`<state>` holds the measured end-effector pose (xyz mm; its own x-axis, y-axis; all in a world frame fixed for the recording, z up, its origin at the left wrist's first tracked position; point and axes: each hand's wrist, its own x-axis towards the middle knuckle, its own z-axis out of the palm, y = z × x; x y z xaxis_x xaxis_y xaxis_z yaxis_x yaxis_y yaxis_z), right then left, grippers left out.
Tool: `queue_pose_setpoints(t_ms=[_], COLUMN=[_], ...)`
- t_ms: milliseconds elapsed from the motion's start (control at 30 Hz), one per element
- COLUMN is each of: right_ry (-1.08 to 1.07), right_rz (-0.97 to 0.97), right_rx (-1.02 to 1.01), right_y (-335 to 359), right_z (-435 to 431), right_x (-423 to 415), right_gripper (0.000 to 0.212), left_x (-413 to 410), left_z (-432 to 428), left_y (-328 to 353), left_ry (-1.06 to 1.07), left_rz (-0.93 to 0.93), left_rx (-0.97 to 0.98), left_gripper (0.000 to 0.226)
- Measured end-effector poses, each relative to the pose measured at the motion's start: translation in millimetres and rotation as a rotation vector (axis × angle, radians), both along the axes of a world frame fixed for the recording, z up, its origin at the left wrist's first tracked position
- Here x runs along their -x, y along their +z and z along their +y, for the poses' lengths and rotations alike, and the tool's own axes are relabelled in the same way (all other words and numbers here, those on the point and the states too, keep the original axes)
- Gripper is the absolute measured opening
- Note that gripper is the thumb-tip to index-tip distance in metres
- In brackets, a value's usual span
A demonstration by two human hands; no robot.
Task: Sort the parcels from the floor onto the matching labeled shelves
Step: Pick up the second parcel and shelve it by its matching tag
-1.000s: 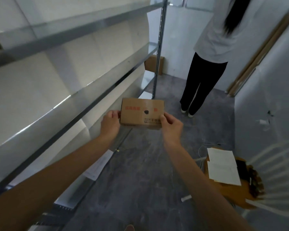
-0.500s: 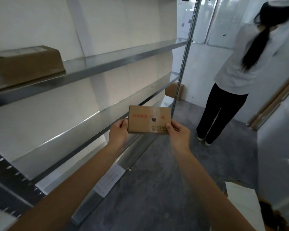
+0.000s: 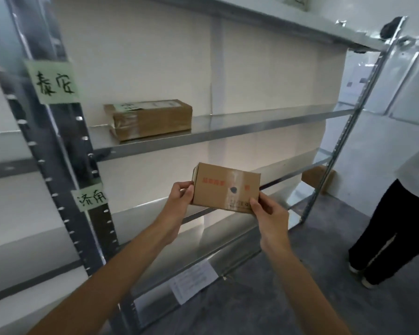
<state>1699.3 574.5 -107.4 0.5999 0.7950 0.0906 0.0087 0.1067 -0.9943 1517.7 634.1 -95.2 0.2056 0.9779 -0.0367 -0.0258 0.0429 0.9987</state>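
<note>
Reaching forward with both arms, gripping a box (image 3: 225, 188) in the air before the rack (image 3: 355, 112): left hand (image 3: 179, 197) curled round its left end, right hand (image 3: 271, 217) pinching its lower right corner. Held in front of the gap near the lower label (image 3: 91, 197), touching no shelf. On the shelf above, by the upper label (image 3: 55, 83), only a taped parcel (image 3: 150, 119).

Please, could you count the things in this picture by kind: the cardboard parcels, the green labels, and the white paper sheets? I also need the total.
Cardboard parcels: 3 (held parcel, taped parcel, far parcel)
Green labels: 2 (upper label, lower label)
White paper sheets: 1 (paper sheet)
Total: 6
</note>
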Motion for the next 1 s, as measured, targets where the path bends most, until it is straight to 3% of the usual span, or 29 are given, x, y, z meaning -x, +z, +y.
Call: queue_pose_setpoints(t_ms=[467,767,1000], right_ry=[0.421,0.613,0.683], right_rz=[-0.16,-0.259,-0.281], right_rx=[-0.04,-0.098,-0.11], right_y=[39,43,44], right_z=[-8,-39,-57], right_x=[176,280,353], right_gripper=[0.033,0.032,0.022], left_x=[202,302,380], left_z=[-70,-131,-173], left_y=[27,30,34], left_ry=[0.206,0.376,0.423], left_rz=[-0.071,0.084,0.053], left_rx=[-0.037,-0.108,-0.08], left_gripper=[0.026,0.031,0.025])
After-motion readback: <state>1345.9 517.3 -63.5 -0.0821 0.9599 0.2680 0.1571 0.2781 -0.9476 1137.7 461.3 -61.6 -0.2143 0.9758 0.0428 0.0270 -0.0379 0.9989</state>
